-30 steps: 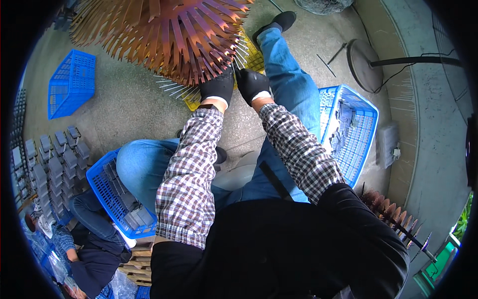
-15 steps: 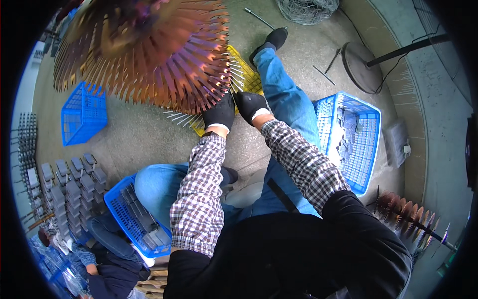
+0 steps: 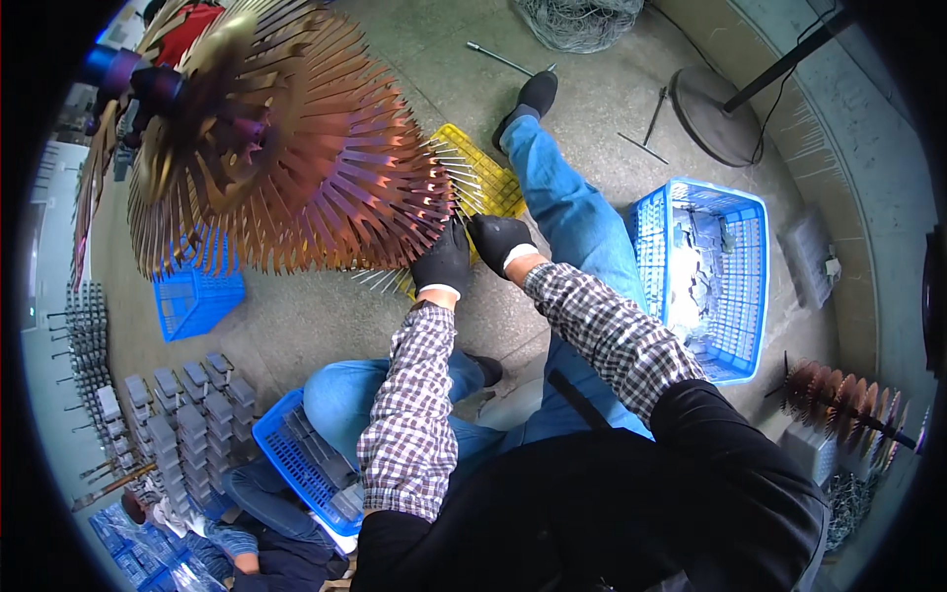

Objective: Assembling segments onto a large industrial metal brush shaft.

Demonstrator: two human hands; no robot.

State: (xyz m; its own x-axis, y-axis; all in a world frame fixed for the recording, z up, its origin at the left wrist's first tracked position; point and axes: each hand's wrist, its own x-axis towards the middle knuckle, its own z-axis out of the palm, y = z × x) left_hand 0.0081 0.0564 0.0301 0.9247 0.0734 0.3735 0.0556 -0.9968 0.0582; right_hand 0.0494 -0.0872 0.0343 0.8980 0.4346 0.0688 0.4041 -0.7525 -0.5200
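A large round rack [image 3: 326, 148] of bronze and purple metal blades, fanned out in tiers from a hub, fills the upper left. At its lower right rim my left hand [image 3: 441, 260], in a black glove, has its fingers drawn together beside the blade tips. My right hand [image 3: 500, 243], gloved the same way, is closed just to the right of it, close to the same rim. What either hand pinches is too small to make out. Beneath the hands and rack lies a yellow plastic basket [image 3: 498, 183], with thin pale rods showing beside it.
A blue crate [image 3: 762, 286] with flat grey pieces stands by my right leg. Another blue crate [image 3: 268, 434] holds dark grey blocks at my left knee; a third blue crate [image 3: 200, 301] is beyond. Stacked grey parts [image 3: 192, 419] and a person [image 3: 271, 557] are lower left; a stand base [image 3: 712, 116] is right.
The view has shifted, so more of the rack's hub and upper tiers shows. Both hands stay together at the rack's rim, appearing slightly lower in the picture.
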